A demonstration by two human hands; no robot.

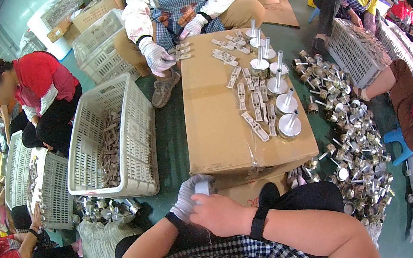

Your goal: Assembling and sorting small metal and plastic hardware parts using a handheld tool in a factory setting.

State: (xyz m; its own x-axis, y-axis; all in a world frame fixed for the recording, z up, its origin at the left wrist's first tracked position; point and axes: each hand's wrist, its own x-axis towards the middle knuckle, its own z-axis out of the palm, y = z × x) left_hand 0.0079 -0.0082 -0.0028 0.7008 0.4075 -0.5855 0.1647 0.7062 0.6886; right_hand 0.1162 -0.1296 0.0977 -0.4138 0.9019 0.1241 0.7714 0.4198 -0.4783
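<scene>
Close to my lap, my left hand [186, 201] wears a pale striped glove and is closed around a small white block-like piece [202, 187], whose kind I cannot make out. My bare right hand [220, 214], with a dark band on its wrist, presses against the gloved hand. Its fingers are bent and closed, and what lies under them is hidden. Both hands are just off the near edge of a cardboard box [207, 123]. On the box stand several round metal pieces with upright stems [290, 124], beside rows of metal clip-like parts [255, 126].
Across the box sits a person with gloved hands [157, 58]. A white plastic crate [149, 174] with thin metal parts stands at left. Many stemmed metal pieces [358, 161] are heaped on the floor at right. Other people work around more crates [359, 59].
</scene>
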